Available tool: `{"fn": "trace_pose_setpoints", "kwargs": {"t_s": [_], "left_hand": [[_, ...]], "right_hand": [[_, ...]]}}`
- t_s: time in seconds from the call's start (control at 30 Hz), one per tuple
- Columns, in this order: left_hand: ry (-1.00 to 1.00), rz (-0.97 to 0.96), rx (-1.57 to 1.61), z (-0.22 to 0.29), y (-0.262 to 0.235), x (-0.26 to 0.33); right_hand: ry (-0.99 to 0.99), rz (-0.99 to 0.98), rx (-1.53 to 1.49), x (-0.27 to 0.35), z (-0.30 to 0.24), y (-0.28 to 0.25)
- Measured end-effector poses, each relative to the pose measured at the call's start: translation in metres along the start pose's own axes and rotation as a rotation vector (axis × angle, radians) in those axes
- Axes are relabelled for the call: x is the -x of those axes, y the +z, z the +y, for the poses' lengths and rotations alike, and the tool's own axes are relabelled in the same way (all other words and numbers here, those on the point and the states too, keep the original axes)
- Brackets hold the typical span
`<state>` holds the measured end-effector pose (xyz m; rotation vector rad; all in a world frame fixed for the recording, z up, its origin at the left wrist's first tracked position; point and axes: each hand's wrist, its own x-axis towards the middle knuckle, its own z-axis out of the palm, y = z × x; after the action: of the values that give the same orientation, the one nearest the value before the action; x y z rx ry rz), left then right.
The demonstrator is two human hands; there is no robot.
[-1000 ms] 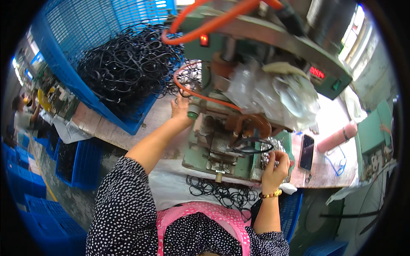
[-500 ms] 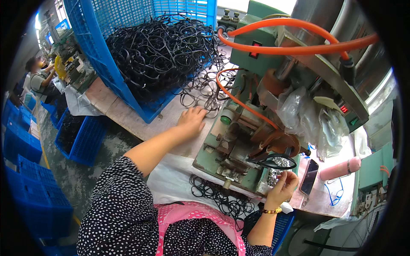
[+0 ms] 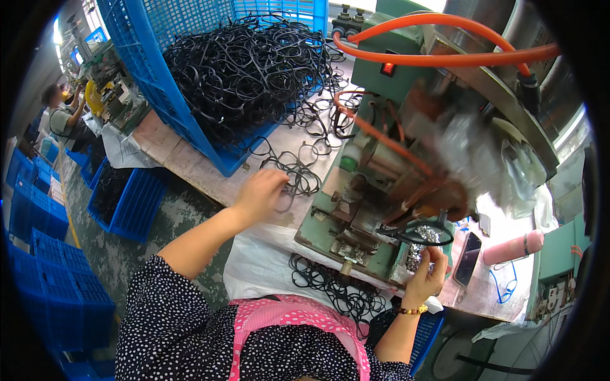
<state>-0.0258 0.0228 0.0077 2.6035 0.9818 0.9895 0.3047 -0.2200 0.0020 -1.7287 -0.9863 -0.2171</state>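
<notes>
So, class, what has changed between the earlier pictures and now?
The left hand has drawn back from beside the machine, toward the near side, and some loose black loops have shifted the same way; whether it grips one is unclear. The clear plastic bags are now blurred. The right hand stays by the shiny bits; the blue crate stays put.

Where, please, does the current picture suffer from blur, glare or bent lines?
In the head view, the bag is heavily smeared; in the head view, the left hand is slightly soft too; in the head view, the table washes out to white behind the bottle; in the head view, lines bow near the dark round rim.
</notes>
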Motion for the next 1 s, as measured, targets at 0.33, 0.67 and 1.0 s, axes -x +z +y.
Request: {"fn": "trace_pose_setpoints", "kwargs": {"t_s": [0.33, 0.67, 1.0], "left_hand": [[0.055, -0.321, -0.462, -0.025, 0.044, -0.069], [0.095, 0.105, -0.263, 0.004, -0.03, -0.062], [-0.143, 0.293, 1.074, 0.138, -0.074, -0.046]], "right_hand": [[0.075, 0.026, -0.126, 0.001, 0.004, 0.005], [-0.086, 0.032, 0.011, -0.006, -0.012, -0.003], [0.111, -0.168, -0.644, -0.015, -0.1, 0.029]]}}
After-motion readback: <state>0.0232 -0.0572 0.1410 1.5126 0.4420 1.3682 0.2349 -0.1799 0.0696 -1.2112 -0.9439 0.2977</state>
